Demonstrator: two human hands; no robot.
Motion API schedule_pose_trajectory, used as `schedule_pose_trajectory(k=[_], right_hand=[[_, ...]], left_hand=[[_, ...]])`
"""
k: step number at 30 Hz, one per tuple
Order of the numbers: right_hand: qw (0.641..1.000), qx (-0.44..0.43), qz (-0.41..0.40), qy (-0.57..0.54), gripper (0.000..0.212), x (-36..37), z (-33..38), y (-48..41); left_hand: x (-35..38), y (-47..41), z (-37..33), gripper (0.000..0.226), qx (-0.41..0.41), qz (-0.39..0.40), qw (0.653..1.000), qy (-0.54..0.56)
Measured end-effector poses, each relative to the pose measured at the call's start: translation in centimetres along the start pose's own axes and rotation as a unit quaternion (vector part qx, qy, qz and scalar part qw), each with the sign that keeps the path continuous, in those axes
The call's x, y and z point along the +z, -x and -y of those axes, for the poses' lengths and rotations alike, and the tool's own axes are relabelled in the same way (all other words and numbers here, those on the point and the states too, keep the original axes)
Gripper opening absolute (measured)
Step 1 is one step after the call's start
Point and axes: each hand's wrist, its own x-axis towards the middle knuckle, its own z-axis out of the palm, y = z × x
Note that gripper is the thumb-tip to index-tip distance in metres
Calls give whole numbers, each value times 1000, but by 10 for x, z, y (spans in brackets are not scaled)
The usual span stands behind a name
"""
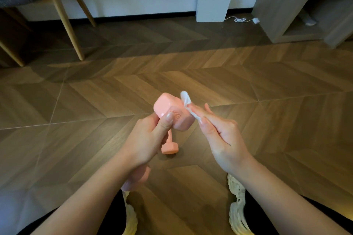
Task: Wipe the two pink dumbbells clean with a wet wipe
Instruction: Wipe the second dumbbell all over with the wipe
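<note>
In left hand (146, 140), pink dumbbell (166, 105); embossed mark (177, 115) illegible

Both forearms are bare from the wrists down to the lower edge of the view; the left hand (145, 139) and the right hand (223, 135) are bare too, with slender fingers (212, 116); the left thumbnail (169, 116) is long, rounded at the tip and glossy, with a pale sheen; black trousers cover the left leg (116, 219) and the right leg (263, 223); the feet wear chunky cream trainers, the left shoe (130, 215) and the right shoe (237, 206), with thick soles and wavy ridges along their sides; the left shoe shows a faint yellow tint.
</note>
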Motion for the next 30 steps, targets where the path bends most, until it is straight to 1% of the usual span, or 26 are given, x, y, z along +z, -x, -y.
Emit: schedule_pose_trajectory(k=[2,5,8,10,14,16,18,20,21,23,25,27,30], right_hand=[[1000,5,-9,-6,33,1,2,-5],[1000,-25,-13,6,36,3,2,1],[999,14,-23,-18,32,0,0,-2],[999,20,-26,-33,32,0,2,-5],[997,-65,-31,-11,37,5,8,8],[996,-85,-27,-6,37,6,10,6],[997,-70,-18,-8,36,7,11,-3],[999,-28,-13,-26,34,5,10,-11],[999,0,-13,-51,32,3,9,-13],[994,43,-20,-98,31,-2,6,-15],[992,60,-22,-109,31,-7,3,-11],[994,54,-16,-90,31,-11,1,-3],[999,-7,-14,-45,33,-9,3,7]], left_hand=[[0,0,-3,76,7,-2,1000,4],[-3,-2,-5,78,11,-17,1000,13],[-5,0,-8,76,24,-15,999,15],[-3,0,-8,74,26,-11,999,29],[-5,-2,-8,73,14,-27,999,36],[-5,-2,-8,75,10,-21,1000,19],[-3,-1,-8,72,12,-4,1000,1],[1,3,-7,74,21,22,999,-19],[3,5,-7,75,27,33,999,-22],[6,9,-8,74,29,47,998,20],[6,9,-9,70,16,52,995,87],[2,5,-9,70,2,38,993,108],[-3,1,-6,70,2,13,995,100]])
